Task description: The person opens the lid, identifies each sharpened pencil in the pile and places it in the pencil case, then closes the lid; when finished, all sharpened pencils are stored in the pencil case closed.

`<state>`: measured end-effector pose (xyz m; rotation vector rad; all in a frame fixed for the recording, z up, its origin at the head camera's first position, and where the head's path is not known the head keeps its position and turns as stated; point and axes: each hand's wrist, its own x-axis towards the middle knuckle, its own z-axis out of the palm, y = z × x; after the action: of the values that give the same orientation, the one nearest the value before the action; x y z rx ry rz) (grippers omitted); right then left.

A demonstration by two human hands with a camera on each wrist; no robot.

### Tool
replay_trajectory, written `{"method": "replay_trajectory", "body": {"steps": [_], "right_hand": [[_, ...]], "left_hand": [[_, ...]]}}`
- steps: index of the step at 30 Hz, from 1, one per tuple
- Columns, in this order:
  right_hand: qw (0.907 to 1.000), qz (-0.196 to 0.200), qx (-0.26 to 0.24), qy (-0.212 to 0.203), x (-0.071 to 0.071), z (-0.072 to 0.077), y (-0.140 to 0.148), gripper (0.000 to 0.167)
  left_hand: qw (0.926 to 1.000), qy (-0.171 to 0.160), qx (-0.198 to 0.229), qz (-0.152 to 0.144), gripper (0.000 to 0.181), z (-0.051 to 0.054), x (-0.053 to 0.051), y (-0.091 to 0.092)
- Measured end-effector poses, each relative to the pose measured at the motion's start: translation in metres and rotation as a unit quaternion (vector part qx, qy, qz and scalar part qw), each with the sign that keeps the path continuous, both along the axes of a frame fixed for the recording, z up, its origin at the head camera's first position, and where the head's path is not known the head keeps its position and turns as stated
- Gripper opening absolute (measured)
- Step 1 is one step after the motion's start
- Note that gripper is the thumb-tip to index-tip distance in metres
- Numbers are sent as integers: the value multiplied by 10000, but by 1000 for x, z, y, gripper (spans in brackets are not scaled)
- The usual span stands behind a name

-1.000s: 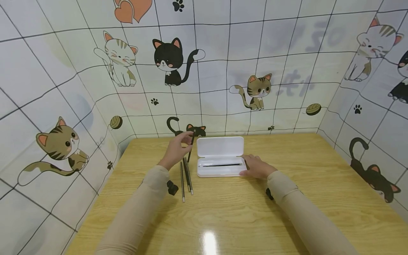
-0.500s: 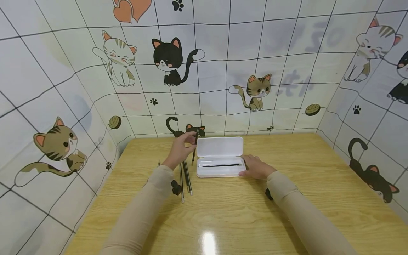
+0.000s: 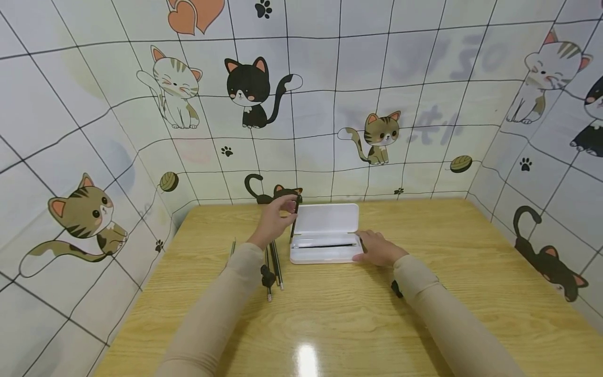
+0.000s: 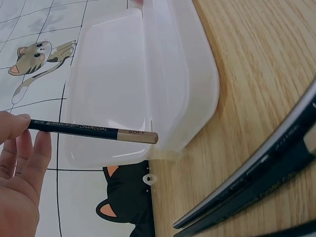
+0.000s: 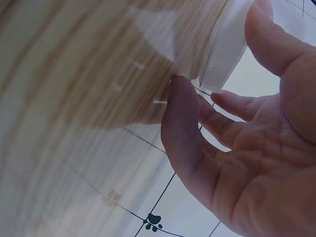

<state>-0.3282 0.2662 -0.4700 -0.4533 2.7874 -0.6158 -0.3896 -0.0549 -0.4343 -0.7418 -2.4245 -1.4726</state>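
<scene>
My left hand (image 3: 275,220) pinches a dark charcoal pencil (image 4: 94,129) between thumb and fingers. Its light brown end, marked SOFT, points away from the fingers in the left wrist view. In the head view the pencil stands steeply at the left end of an open white pencil case (image 3: 327,217). One slim dark pencil (image 3: 325,245) lies lengthwise inside the case. At the case's right end, my right hand (image 3: 377,247) grips it with the thumb at the front and the fingers toward the back. In the right wrist view the thumb (image 5: 266,34) overlaps the white case wall.
Several dark pencils (image 3: 277,267) lie on the wooden table (image 3: 358,319) left of the case, partly under my left forearm. Another pencil tip (image 3: 233,245) shows left of that sleeve. A cat-patterned wall covering (image 3: 315,120) rises behind the table.
My left hand has moved right with the charcoal pencil, from above the loose pencils to the case's left end. My right hand has stayed at the case.
</scene>
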Motion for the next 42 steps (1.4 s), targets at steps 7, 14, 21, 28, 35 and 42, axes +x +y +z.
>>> {"method": "replay_trajectory", "body": {"steps": [7,14,21,28,35,42], "right_hand": [[10000,25,12,73,0,-1,0,83],[9999,47,53,87,-1,-3,0,83],[10000,27,54,45,0,-2,0,83],[10000,34,23,18,2,1,0,83],[10000,42,29,49,1,0,0,83],[10000,36,40,71,1,-1,1,83]], "left_hand": [[9998,117,-73,-124,47,-6,-2,9],[9993,62,-247,-259,47,-13,-3,15],[9981,160,-482,-356,46,-18,-5,16],[9966,302,-710,-274,39,-19,-6,23],[9922,432,-1123,-321,37,-20,-8,31],[9891,238,-1369,-477,42,-23,-11,35]]}}
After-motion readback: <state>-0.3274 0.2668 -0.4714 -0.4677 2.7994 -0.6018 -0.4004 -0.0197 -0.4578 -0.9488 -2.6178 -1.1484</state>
